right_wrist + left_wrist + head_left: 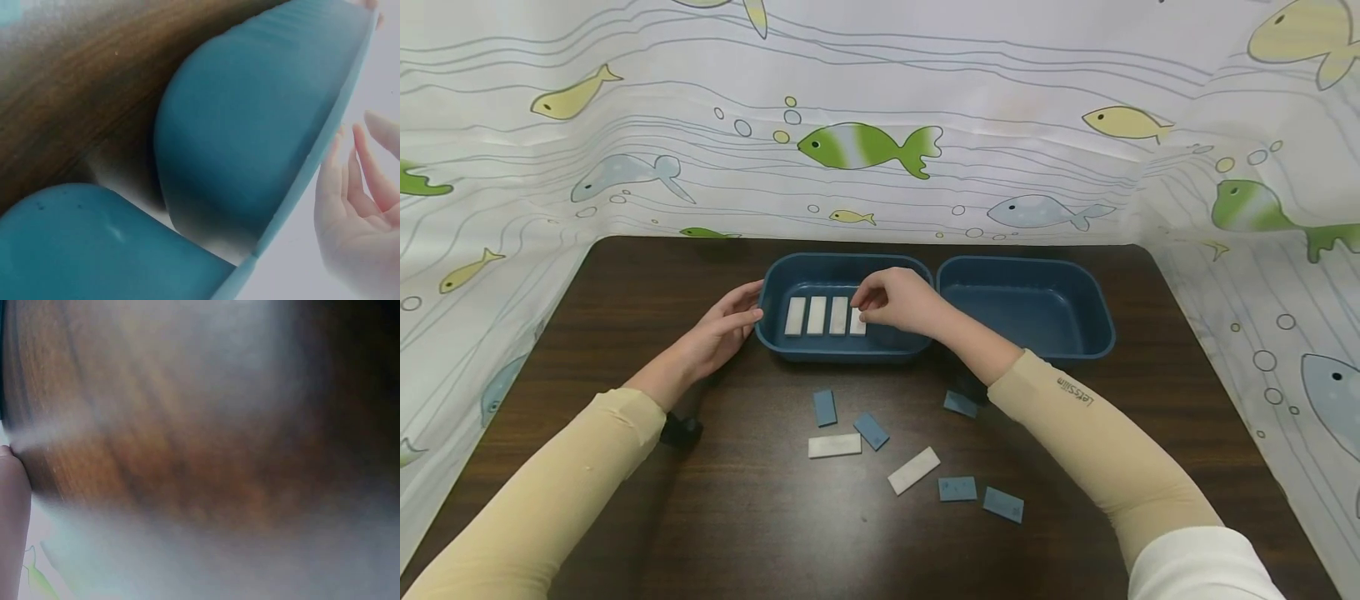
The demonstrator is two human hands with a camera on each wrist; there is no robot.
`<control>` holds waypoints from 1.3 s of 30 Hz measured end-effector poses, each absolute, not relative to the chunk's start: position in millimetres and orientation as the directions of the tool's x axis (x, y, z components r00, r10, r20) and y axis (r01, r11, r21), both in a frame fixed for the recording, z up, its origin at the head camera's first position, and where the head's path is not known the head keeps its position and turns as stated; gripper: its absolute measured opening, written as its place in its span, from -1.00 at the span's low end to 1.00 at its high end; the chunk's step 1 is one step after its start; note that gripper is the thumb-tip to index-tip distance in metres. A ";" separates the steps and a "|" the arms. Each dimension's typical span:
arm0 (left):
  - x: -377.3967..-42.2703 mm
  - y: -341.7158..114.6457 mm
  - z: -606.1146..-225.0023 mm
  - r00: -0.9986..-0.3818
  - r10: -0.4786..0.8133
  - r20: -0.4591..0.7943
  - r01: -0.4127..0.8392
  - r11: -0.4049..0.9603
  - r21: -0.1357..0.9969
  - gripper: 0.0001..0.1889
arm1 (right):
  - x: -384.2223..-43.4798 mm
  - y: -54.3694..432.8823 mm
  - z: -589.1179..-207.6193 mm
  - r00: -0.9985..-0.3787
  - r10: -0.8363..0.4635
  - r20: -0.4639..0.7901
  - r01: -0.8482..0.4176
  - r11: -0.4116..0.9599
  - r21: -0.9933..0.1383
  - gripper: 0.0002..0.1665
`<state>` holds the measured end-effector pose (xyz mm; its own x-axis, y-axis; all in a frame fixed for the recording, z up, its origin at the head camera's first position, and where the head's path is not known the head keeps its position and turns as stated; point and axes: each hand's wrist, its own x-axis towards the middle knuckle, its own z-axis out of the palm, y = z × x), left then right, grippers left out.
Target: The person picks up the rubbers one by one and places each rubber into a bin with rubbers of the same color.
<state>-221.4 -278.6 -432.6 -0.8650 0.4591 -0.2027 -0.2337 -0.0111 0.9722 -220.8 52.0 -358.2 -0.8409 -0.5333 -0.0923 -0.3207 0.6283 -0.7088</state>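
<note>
Near the table's far edge stands a blue bin (pixel 842 357). Inside it white tiles lie in a row: a first (pixel 795 317), a second (pixel 816 316), a third (pixel 838 316) and a partly covered one (pixel 858 327). My right hand (pixel 904 302) is over this last tile, fingers loosely bent. In the right wrist view its thumb and fingertips stand apart above the rim, with no tile visible between them. My left hand (pixel 718 332) touches the bin's left end with thumb and fingers extended; the left wrist view shows only a sliver of it.
A second blue bin (pixel 1026 304) adjoins on the right. Nearer me on the dark wooden table (pixel 737 517) lie two white tiles (pixel 835 446) (pixel 914 471) and several smaller blue tiles (pixel 957 489). A dark object (pixel 681 431) is beneath the left wrist. A fish-patterned sheet (pixel 1000 83) hangs behind.
</note>
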 end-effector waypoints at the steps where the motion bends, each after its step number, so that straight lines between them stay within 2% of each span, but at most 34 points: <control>1: -221.4 -278.5 -432.7 -0.865 0.459 -0.203 -0.234 -0.010 0.972 -0.32 | -218.3 52.8 -357.6 -0.837 -0.539 -0.092 -0.325 0.625 -0.710 -0.79; 16: -222.5 -279.5 -435.2 -0.864 0.455 -0.216 -0.250 -0.015 0.968 -0.31 | -181.3 63.3 -362.1 -0.779 -0.623 -0.067 -0.397 0.574 -0.716 -0.81; 24: -222.1 -279.9 -435.8 -0.864 0.456 -0.212 -0.247 -0.018 0.969 -0.30 | -164.2 71.0 -363.1 -0.787 -0.617 0.019 -0.432 0.529 -0.730 -0.84; 33: -221.6 -278.4 -432.9 -0.866 0.446 -0.227 -0.257 -0.007 0.966 -0.29 | -146.2 79.5 -362.1 -0.705 -0.709 -0.035 -0.449 0.484 -0.751 -0.79; 39: -221.0 -278.2 -432.0 -0.866 0.445 -0.227 -0.255 -0.002 0.967 -0.29 | -139.6 84.0 -363.9 -0.627 -0.776 -0.066 -0.470 0.444 -0.763 -0.73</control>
